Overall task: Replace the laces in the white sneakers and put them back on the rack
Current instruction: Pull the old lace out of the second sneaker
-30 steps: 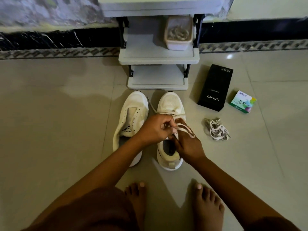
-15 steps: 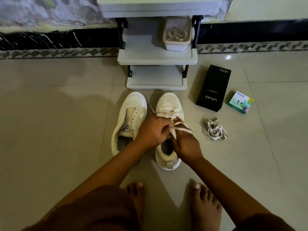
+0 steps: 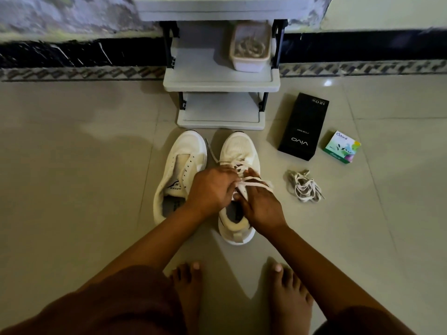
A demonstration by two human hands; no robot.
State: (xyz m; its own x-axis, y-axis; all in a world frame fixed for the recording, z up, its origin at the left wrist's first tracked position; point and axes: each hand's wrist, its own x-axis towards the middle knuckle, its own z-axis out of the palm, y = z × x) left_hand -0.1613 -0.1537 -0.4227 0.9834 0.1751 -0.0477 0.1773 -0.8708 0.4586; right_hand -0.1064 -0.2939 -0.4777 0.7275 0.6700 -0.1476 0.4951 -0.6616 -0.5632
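The left hand (image 3: 212, 187) and right hand (image 3: 261, 204) are curled together over the part-laced sneaker (image 3: 239, 151), a white lace (image 3: 254, 183) pinched by both. The unlaced sneaker (image 3: 186, 151) is noted beside the left hand. Beyond the hands, a tub (image 3: 250, 62) of coiled laces (image 3: 249, 48) is seated on the rack (image 3: 221, 79)

dim indoor light | floor (image 3: 72, 165) glare spot | blurred, warped edges
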